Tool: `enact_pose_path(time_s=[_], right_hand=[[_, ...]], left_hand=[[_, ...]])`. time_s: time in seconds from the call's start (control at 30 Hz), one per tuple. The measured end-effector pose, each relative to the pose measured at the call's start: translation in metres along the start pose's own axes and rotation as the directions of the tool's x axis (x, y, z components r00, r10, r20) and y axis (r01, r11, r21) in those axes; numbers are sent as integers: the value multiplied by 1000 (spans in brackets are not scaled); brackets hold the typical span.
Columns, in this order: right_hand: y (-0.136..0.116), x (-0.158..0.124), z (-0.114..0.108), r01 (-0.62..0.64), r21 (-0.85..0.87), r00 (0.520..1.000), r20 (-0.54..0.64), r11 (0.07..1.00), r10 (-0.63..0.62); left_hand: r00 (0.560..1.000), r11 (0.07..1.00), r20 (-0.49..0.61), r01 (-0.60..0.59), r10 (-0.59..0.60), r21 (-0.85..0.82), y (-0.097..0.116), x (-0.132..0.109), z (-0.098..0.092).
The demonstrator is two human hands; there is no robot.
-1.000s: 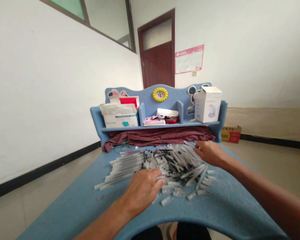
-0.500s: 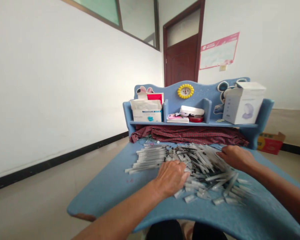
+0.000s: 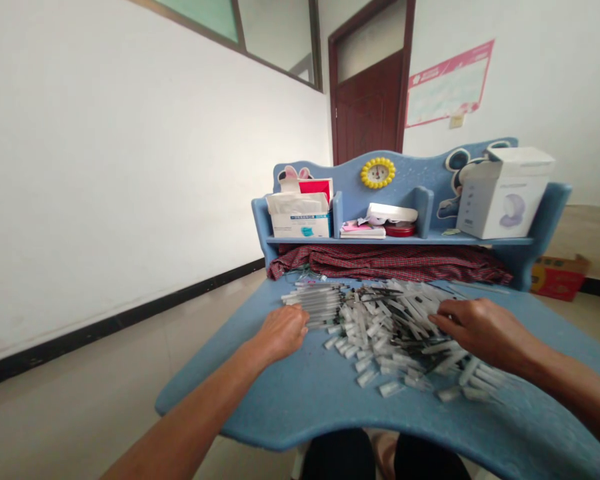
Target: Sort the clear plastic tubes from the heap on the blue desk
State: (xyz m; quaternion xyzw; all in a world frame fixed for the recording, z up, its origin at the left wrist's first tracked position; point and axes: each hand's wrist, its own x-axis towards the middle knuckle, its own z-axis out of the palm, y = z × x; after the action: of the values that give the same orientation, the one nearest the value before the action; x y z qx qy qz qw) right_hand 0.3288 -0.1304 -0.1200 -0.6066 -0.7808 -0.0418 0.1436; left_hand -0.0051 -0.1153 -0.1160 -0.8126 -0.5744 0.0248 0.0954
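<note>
My left hand [image 3: 284, 331] is closed at the near left end of a row of clear pen barrels [image 3: 313, 303] lying side by side. Its curled fingers hide what they hold, if anything. To the right spreads a loose heap of pen parts [image 3: 405, 313], with translucent barrels and dark, thin pieces mixed together. Short clear pen caps [image 3: 365, 363] lie scattered along its near side. My right hand [image 3: 473, 323] is at the heap's right edge, thumb and fingers drawn together. Whatever is between those fingertips cannot be made out.
The blue table [image 3: 290, 400] has a curved near edge. Checked red cloth [image 3: 395, 262] lies folded under its rear shelf [image 3: 300, 241]. On the shelf stand a mask box [image 3: 300, 223], a red round tin [image 3: 400, 229] and a tall white box [image 3: 505, 197].
My left hand has moved left from the heap to the end of the barrel row, uncovering caps. My right hand stays by the heap's right side. The view has shifted slightly.
</note>
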Motion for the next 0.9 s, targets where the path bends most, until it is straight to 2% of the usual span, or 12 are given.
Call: enact_pose_path(time_s=[0.2,0.3,0.4,0.5,0.6,0.73,0.9], right_hand=[[-25,-10,-6,80,-7,996,48,997,-80],[-33,-13,-7,105,-9,992,70,994,-104],[-39,-15,-8,124,8,989,80,992,-124],[-44,-14,-8,135,43,987,79,990,-138],[-48,-8,-8,168,171,984,36,971,-176],[-55,7,-9,179,425,983,-53,887,-173],[-58,21,-12,33,680,998,20,732,-63]], left_hand=[[998,998,-16,-59,59,17,6,-3,1],[996,996,10,-85,84,39,7,-3,0],[995,995,42,-88,85,52,5,-4,-3],[995,994,18,-98,97,47,2,-7,-10],[986,989,-80,-146,143,-23,5,-11,-18],[945,939,-190,-298,265,-174,26,-11,-30],[881,855,-311,-441,356,-271,58,3,-42]])
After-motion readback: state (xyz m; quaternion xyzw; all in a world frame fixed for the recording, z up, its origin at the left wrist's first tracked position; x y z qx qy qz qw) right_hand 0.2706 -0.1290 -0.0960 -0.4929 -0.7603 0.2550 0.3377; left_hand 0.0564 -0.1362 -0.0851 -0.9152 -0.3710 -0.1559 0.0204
